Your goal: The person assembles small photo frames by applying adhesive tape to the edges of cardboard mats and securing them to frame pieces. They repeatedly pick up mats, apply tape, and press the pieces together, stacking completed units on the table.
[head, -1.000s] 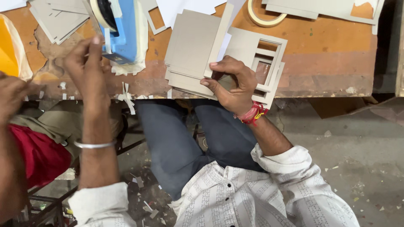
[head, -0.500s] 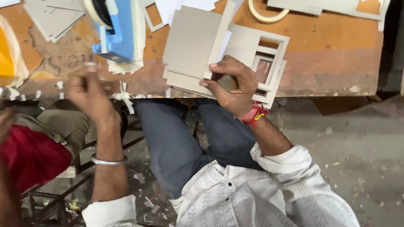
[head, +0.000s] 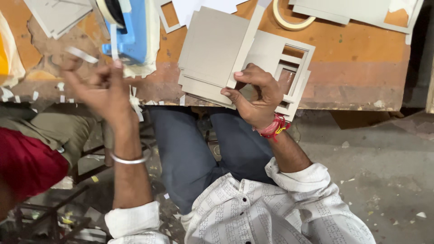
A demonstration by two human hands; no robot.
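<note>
L hand (head: 101, 88) raised above the near edge of the orange surface (head: 361, 58), forearm running up from lower frame, metal bangle (head: 130, 159) at the wrist, white cuff pushed back. Its fingers are pinched shut on a strip of pale tape (head: 81, 54) that sticks out up-left, just below the blue tape dispenser (head: 131, 31); a 2nd strip hangs from the dispenser's roll, close to the fingertips.

R hand (head: 255, 97) bent at the wrist w/ red thread band (head: 273, 127), forearm coming in from the right. Thumb & forefinger closed on the near edge of a stack of grey card sheets (head: 214, 47) lying at the surface's front edge; other fingers curled under. Stack count unclear, at least 3 layers show at the edge.

Beside & partly under the stack: grey card frames (head: 289, 58) w/ rectangular cut-outs, at least 2. One tape roll (head: 291, 20) lies flat further back. More grey card at far left (head: 58, 16) & far right (head: 352, 11). Small tape bits stuck along the front edge. Another person's red sleeve (head: 27, 162) at left.
</note>
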